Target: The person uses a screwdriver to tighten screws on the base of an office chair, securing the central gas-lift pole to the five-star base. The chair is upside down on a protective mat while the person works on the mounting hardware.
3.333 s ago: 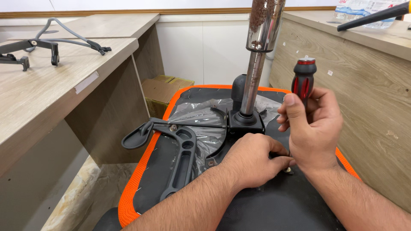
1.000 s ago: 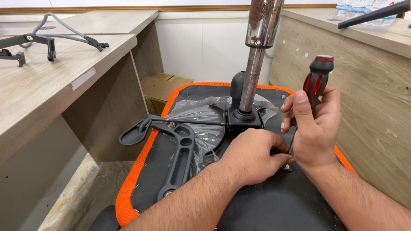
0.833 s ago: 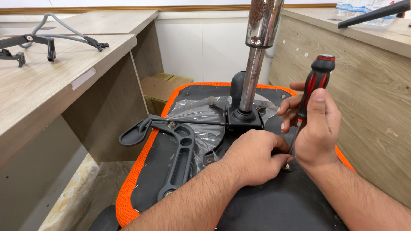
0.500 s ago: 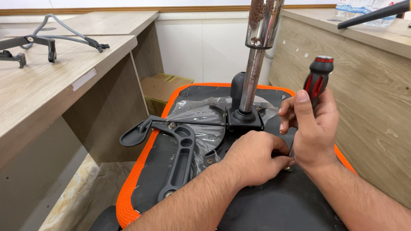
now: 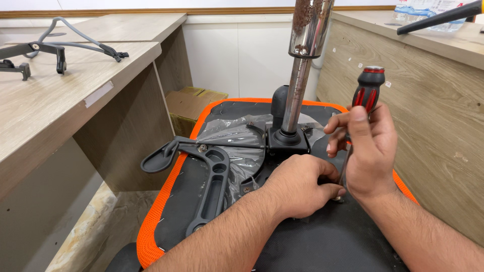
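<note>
An upturned office chair seat (image 5: 166, 211) with an orange mesh edge and black underside lies in front of me. A chrome gas cylinder (image 5: 302, 75) rises from its black mechanism (image 5: 286, 141). My right hand (image 5: 367, 151) grips a screwdriver with a red and black handle (image 5: 367, 93), held upright with the tip down on the seat. Beside the shaft, my left hand (image 5: 297, 186) rests on the seat, fingers pinched at the tip. A black armrest bracket (image 5: 209, 189) and paddle lever (image 5: 159, 158) lie to the left.
A wooden desk (image 5: 60, 106) stands at left with grey and black chair parts (image 5: 38, 50) on top. Another wooden desk side panel (image 5: 433, 131) is close on the right. A cardboard box (image 5: 194, 103) sits on the floor behind the seat.
My right hand has twisted and shifted the screwdriver handle back and forth slightly while my left hand stays at its tip. The seat has not moved.
</note>
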